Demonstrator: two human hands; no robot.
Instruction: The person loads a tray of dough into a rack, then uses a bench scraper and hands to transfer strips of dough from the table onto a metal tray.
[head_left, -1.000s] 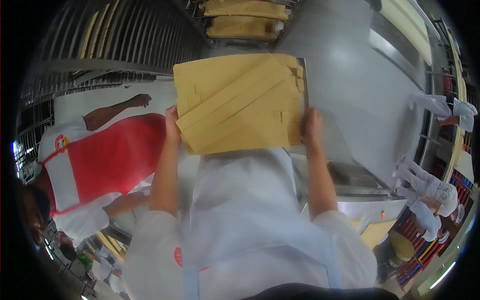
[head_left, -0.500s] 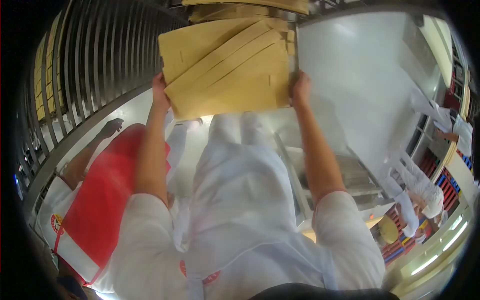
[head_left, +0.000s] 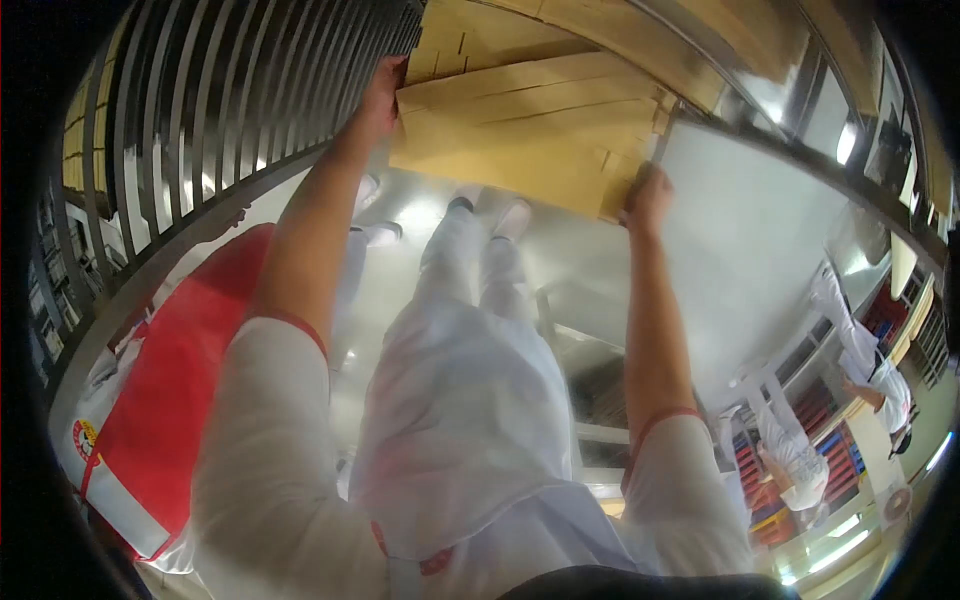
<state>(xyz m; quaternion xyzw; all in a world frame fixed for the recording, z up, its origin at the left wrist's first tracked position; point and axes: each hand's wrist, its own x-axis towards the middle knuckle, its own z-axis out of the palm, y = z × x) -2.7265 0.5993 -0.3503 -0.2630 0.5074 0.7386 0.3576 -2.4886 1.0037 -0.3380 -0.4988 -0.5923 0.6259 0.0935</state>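
Note:
A wide, flat tan sheet (head_left: 520, 135) with long slits across it is held out ahead of me at arm's length, tilted in view. A thin dark strip, like a tray edge, shows along its right side; I cannot tell what the sheet is made of. My left hand (head_left: 382, 95) is closed round its left edge, close to the metal bars. On the right edge, near the lower corner, my right hand (head_left: 650, 200) is closed too. Just beyond the sheet is more tan slit material (head_left: 480, 40) in a metal rack.
Upright metal bars (head_left: 230, 120) run along the left side. A person in a red apron (head_left: 200, 370) stands close on my left. Framed tan panels (head_left: 680, 40) fill the top right. A pale smooth surface (head_left: 740, 230) lies at right, with other people (head_left: 790, 465) farther off.
Both hands have carried the tan sheet forward and to the right, up to the rack. My view has turned, and more of the rack at the top right shows.

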